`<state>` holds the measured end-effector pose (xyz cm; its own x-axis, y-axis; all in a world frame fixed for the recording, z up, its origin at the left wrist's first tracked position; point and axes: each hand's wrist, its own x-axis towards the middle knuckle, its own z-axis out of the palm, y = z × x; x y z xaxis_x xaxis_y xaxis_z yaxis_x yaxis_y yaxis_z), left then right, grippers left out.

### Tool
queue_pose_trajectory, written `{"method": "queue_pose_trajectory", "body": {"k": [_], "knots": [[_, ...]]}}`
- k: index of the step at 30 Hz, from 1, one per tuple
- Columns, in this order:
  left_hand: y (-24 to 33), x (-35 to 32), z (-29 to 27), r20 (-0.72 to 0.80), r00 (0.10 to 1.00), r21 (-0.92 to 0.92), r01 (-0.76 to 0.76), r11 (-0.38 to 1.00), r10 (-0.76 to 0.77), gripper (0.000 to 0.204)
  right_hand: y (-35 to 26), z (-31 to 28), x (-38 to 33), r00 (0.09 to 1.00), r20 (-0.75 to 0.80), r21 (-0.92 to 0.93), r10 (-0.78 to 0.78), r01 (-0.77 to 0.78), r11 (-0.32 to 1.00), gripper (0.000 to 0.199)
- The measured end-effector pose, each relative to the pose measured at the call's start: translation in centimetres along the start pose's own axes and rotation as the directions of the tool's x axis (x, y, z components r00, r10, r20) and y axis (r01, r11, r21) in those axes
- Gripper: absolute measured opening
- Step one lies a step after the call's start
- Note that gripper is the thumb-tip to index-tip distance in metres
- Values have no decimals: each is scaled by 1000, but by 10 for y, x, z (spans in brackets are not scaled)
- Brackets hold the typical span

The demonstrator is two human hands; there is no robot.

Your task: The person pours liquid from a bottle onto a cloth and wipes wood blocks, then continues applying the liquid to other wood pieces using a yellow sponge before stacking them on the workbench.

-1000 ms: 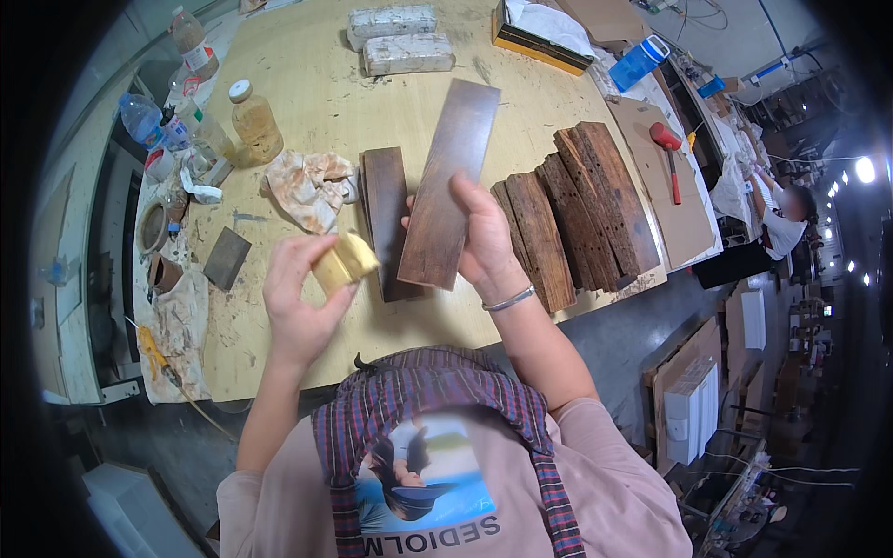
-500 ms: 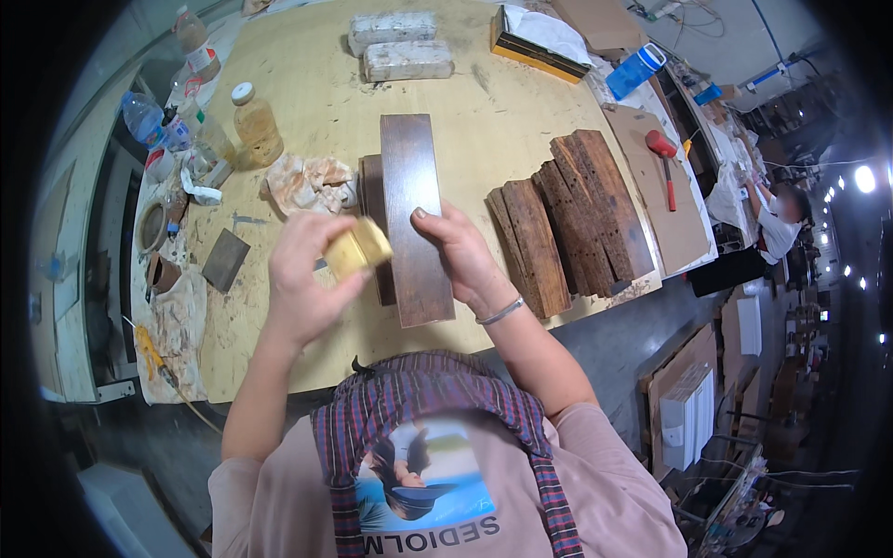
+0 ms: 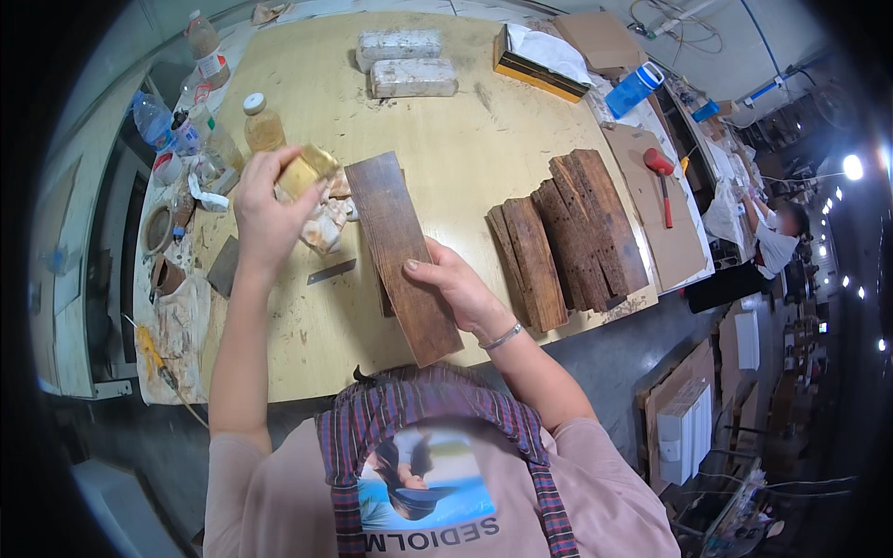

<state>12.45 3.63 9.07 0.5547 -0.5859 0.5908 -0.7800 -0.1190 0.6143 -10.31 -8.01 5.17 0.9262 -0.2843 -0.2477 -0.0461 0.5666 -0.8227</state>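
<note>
My right hand [image 3: 462, 286] grips a dark brown wooden board [image 3: 395, 246] by its right edge, thumb on the upper face. The board is held slanted, its far end toward the left. Most of another dark piece beneath it is hidden. My left hand [image 3: 270, 209] is closed around a small yellow block [image 3: 307, 171], whose exact kind I cannot make out. It is raised left of the board's far end, apart from it. Under the block lies a crumpled, stained cloth [image 3: 327, 223]. A flat metal blade [image 3: 332, 272] rests on the table between my left forearm and the board.
Stacked rough brown wood pieces [image 3: 595, 228] lie on the table [image 3: 502, 112] at right, beside a red mallet [image 3: 662, 177]. Two wrapped blocks [image 3: 414, 78] sit at the back. Bottles, including a capped jar [image 3: 263, 124], crowd the left. A person [image 3: 777, 228] works at far right.
My left hand has moved away and to the left with the yellow block. The board has turned, its far end swinging left and its near end coming closer to me.
</note>
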Motion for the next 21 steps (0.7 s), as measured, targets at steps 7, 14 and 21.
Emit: {"method": "queue_pose_trajectory", "body": {"k": [7,14,21], "knots": [[-20,-4,-1,-63,992,-19,105,994,-106,42,0,-3,-3,998,12,-72,-60,61,996,45],[24,-25,8,151,986,-280,106,954,-65,42,10,-42,20,944,327,594,-37,-176,785,34],[99,-66,23,270,904,-518,-154,841,332,45,5,-10,21,989,-2,711,145,-100,696,34]]}}
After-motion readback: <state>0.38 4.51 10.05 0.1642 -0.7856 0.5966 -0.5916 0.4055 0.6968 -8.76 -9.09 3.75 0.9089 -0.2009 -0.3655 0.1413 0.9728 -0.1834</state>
